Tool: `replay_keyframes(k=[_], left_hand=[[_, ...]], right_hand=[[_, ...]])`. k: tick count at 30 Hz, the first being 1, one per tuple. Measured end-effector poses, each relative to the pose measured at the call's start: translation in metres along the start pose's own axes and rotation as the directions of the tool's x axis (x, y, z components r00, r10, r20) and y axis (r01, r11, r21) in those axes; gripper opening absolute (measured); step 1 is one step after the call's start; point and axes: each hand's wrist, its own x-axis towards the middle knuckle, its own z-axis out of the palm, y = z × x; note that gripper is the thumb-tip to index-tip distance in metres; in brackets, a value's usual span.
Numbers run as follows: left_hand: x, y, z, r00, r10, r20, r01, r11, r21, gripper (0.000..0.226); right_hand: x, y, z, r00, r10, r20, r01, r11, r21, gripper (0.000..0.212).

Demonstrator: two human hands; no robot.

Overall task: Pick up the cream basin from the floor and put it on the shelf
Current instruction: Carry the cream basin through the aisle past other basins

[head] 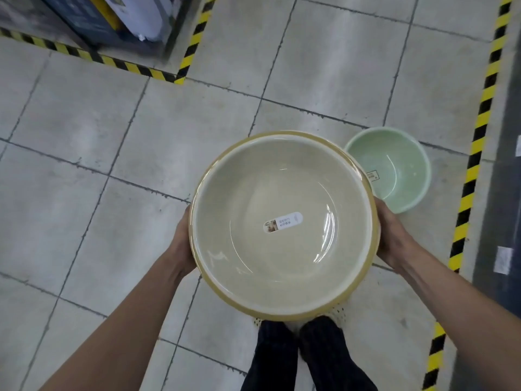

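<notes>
The cream basin (282,263) is round, with a tan rim and a white oval label on its bottom. It is held level above the tiled floor, in front of my legs. My left hand (183,244) grips its left rim and my right hand (390,235) grips its right rim. The fingers of both hands are hidden under the basin. No shelf surface shows clearly; a dark edge (504,221) with white tags runs along the right side.
A pale green basin (400,176) stands on the floor just beyond and right of the cream one. Yellow-black hazard tape (473,153) lines the floor at right and upper left (191,49). A dark unit with white items (112,21) stands at top left.
</notes>
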Motion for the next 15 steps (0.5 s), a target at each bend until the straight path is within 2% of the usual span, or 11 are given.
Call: replay_keyframes(k=[8, 11, 13, 15], left_hand=[[0.030, 0.074, -0.031, 0.988, 0.090, -0.124, -0.092, 0.996, -0.012, 0.036], [0.050, 0.088, -0.037, 0.989, 0.109, -0.104, -0.109, 0.994, 0.004, 0.037], [0.073, 0.090, -0.039, 0.986, 0.118, -0.114, -0.118, 0.993, 0.006, 0.040], [0.101, 0.087, -0.034, 0.988, 0.096, -0.124, -0.094, 0.995, 0.027, 0.043]], right_hand=[[0.088, -0.048, 0.064, 0.973, 0.134, 0.188, -0.130, 0.991, -0.034, 0.030], [0.121, -0.054, 0.079, 0.950, 0.177, 0.256, -0.172, 0.984, -0.041, 0.043], [0.148, -0.052, 0.082, 0.946, 0.170, 0.276, -0.168, 0.985, -0.031, 0.051], [0.177, -0.040, 0.079, 0.947, 0.187, 0.261, -0.185, 0.982, -0.031, 0.049]])
